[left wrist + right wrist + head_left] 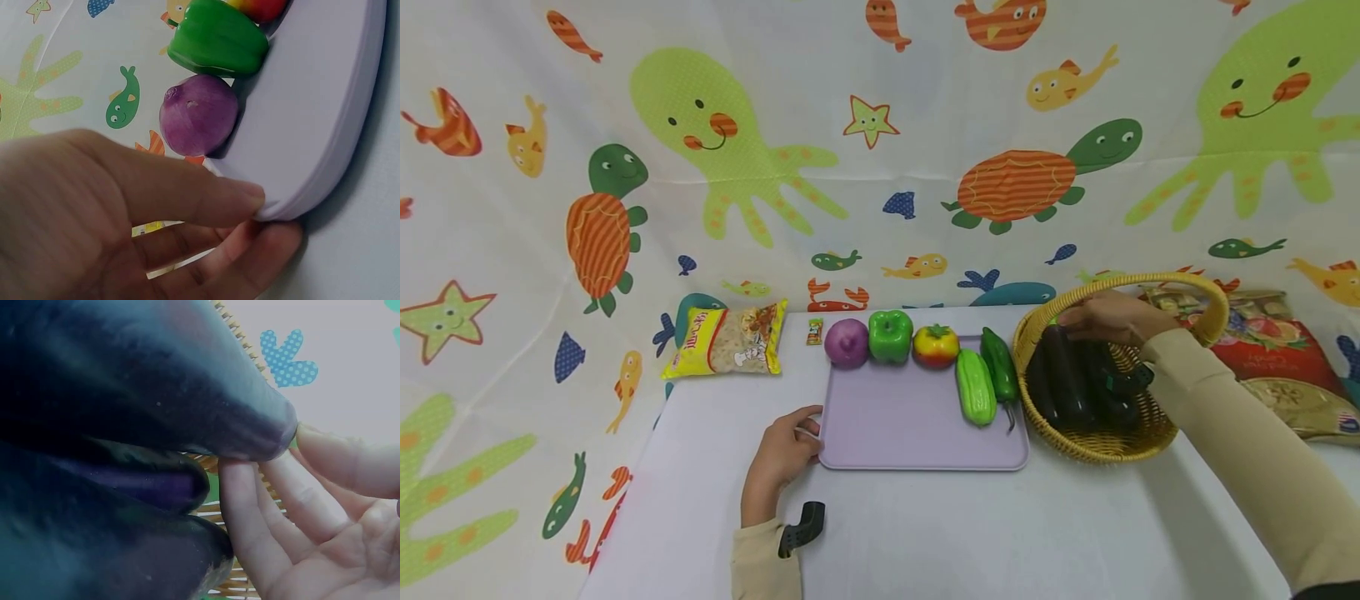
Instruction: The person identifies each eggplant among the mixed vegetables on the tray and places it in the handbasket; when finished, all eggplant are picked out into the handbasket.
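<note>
My left hand [784,454] pinches the left rim of a lilac tray [910,437], thumb on top and fingers beneath in the left wrist view. Along the tray's far side lie a purple onion [847,343], a green bell pepper [891,337] and a red-yellow tomato-like piece [936,346]. On its right are a light green gourd-like vegetable [975,387] and a dark green pepper [999,364]. Inside the wicker basket [1093,454], my right hand [1108,317] holds one end of an eggplant [187,381] between thumb and fingers. Other dark eggplants [125,550] lie against it.
The basket's arched handle [1135,279] rises over my right forearm. Behind the basket stands a red and gold bag [1277,358]. A yellow snack packet [727,340] and a tiny wrapper [815,332] lie at the back left, before a printed cloth backdrop.
</note>
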`<state>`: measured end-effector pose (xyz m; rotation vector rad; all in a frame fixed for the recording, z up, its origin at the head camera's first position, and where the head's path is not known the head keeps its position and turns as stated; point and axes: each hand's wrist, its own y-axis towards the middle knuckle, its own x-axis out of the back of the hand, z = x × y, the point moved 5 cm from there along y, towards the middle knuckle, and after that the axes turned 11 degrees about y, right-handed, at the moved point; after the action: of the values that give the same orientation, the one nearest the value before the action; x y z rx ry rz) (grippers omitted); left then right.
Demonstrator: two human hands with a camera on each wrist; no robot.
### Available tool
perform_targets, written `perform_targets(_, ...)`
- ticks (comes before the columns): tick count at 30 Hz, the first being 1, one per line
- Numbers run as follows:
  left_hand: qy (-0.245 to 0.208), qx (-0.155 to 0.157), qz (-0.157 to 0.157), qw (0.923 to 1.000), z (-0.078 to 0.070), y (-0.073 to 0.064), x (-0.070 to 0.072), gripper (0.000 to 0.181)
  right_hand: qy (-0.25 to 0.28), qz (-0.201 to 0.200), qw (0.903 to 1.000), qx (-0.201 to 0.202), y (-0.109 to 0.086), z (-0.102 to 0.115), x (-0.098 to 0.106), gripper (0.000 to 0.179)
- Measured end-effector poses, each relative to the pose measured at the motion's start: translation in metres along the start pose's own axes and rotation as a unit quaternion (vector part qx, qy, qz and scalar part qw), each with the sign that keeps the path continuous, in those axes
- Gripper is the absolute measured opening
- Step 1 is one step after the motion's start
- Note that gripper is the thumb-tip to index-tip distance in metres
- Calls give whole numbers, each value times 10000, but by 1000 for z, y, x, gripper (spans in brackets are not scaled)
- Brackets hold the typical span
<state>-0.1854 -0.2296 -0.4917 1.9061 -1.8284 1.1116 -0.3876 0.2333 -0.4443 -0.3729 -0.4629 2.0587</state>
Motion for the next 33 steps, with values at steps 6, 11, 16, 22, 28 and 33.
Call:
perform_targets(6, 43, -25, 22, 10000, 0, -1, 0, 56, -287, -75, 9995, -52, -3, 2, 0, 13)
perform_targets(11, 60, -77, 2, 10000, -1, -2, 0, 56, -408, -155, 9990, -138, -3, 2, 0, 11)
perform_targets(16, 58, -75, -13, 10000, -1, -3, -1, 56, -398, -213, 9989, -132, -3, 2, 0, 13)
perform_targets(22, 59, -56, -5, 10000, -2, -3, 0, 56, -681, -305, 9972, -104, -5, 4, -1, 16)
perform_targets(28, 98, -71, -28, 9999, -3, -2, 1, 56, -996, -341, 9944, -21, -8, 9, -4, 32)
perform_targets(33, 123, -71, -29, 9999, -3, -1, 1, 56, -969, -276, 9949, 96, -10, 12, -8, 38)
